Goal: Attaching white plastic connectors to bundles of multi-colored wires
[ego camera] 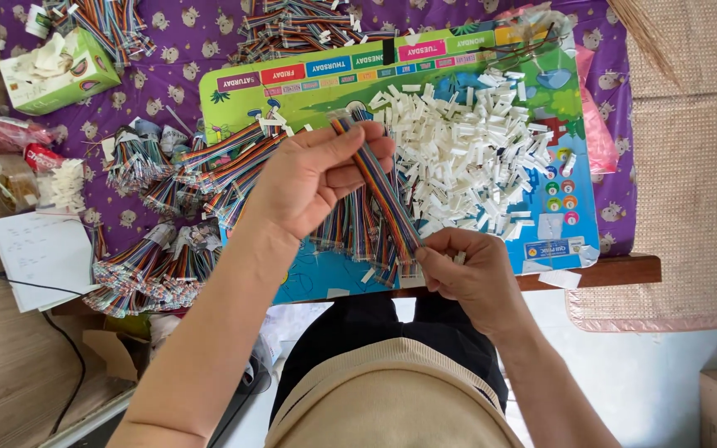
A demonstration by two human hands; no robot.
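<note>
My left hand grips the upper end of a rainbow ribbon cable, thumb and fingers closed around it. The cable runs diagonally down to my right hand, which pinches its lower end near the board's front edge. More loose ribbon cables lie on the board under both hands. A heap of small white plastic connectors covers the board just right of my left hand.
A colourful children's board rests on a purple patterned cloth. Bundles of ribbon cables lie left; more cable bundles sit at the back. A green tissue box and white notepaper are far left.
</note>
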